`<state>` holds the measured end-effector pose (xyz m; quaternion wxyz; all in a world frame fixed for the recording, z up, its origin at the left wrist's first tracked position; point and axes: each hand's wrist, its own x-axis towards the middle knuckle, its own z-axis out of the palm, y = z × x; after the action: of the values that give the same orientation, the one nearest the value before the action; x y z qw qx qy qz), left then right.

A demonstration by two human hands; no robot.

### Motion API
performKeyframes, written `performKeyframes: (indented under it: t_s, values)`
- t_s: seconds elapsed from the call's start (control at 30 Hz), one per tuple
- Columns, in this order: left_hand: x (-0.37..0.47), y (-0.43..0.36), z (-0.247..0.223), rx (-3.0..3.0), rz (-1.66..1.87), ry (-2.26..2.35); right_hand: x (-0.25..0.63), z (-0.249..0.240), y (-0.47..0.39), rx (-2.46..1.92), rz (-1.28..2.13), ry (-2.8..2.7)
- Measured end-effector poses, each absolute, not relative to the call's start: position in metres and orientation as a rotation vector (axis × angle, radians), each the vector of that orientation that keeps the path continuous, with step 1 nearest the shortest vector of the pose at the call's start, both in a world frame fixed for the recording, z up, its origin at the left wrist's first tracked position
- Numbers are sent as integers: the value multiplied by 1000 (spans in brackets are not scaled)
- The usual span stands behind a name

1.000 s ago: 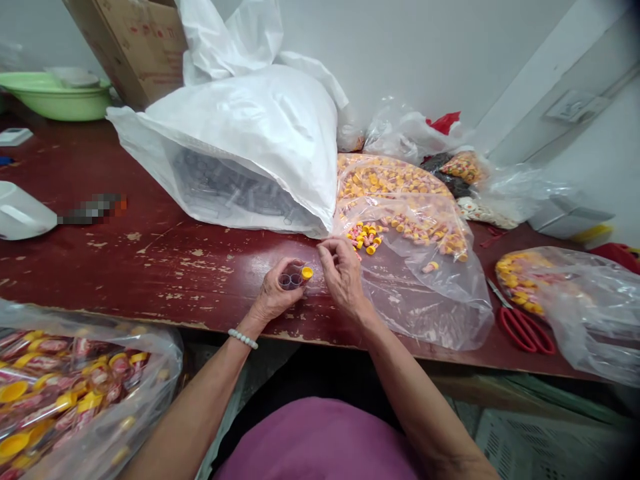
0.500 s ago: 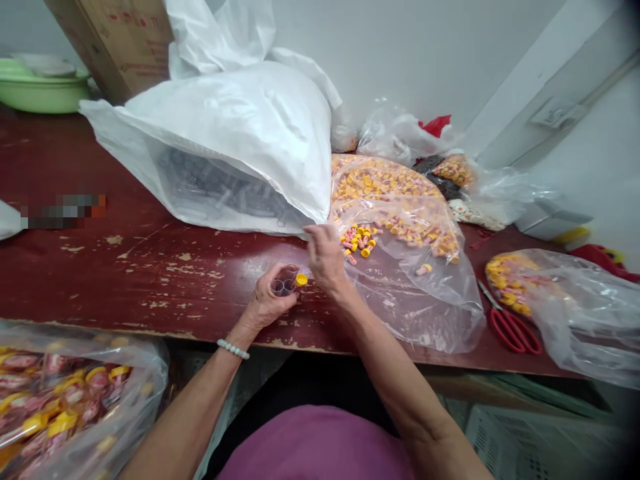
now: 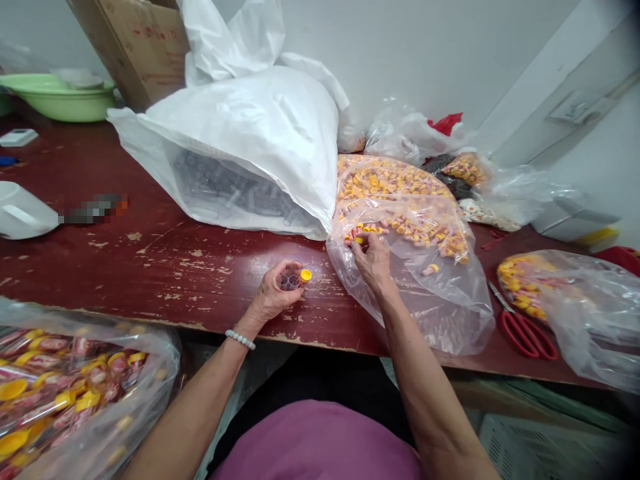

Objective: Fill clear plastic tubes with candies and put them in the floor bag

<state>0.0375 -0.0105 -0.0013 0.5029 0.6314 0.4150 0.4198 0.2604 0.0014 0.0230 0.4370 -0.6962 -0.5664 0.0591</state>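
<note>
In the head view, my left hand (image 3: 273, 295), with a pale green beaded bracelet (image 3: 240, 339) at its wrist, was curled around a few clear plastic tubes (image 3: 290, 283), the fingers and thumb clamped on them just above the worn dark-red table (image 3: 150, 273). The ends of two tubes faced up at me, and a round yellow plastic cap (image 3: 306, 275) sat beside them, near my fingertips.

My right hand (image 3: 374, 262) was over on the spread sheet of a clear plastic bag (image 3: 440, 330), its thumb and fingers bent close together among small red-and-white pieces with yellow caps (image 3: 367, 229). I cannot tell whether they had closed on one. More of these pieces lay further back in the same bag.

Beyond my left hand slumped a big white woven sack (image 3: 255, 113), its mouth facing me and loose clear tubes (image 3: 225, 183) inside. Red-handled scissors (image 3: 525, 333) lay to the right, between the clear bag and a second, crumpled see-through bag (image 3: 595, 313). At the lower left, another transparent bag (image 3: 155, 380) held filled, yellow-capped tubes (image 3: 85, 400).
</note>
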Motion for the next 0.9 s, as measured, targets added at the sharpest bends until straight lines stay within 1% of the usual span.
performKeyframes:
  t_s: [0.07, 0.17, 0.3, 0.43, 0.57, 0.67, 0.8, 0.9]
  values:
    - [37, -10, -1, 1530, 1001, 1005, 236, 36, -7, -1514, 246, -1352]
    - [36, -9, 0, 1588, 1014, 992, 195, 46, -17, -1304, 383, -1458]
    - [35, -8, 3, 1676, 1045, 911, 164, 39, -25, -1272, 411, -1570]
    - [35, -8, 2, 1669, 1039, 930, 167, 33, -28, -1230, 402, -1580]
    - [36, -8, -1, 1611, 1041, 932, 172, 44, -9, -1239, 354, -1492]
    - [36, -6, -4, 1590, 1030, 917, 162, 54, 20, -1281, 248, -1545]
    - [34, -4, -8, 1657, 1022, 986, 141, 50, 46, -1390, 63, -1814]
    - [33, -3, -8, 1670, 996, 1072, 128, 39, 47, -1482, 12, -2001]
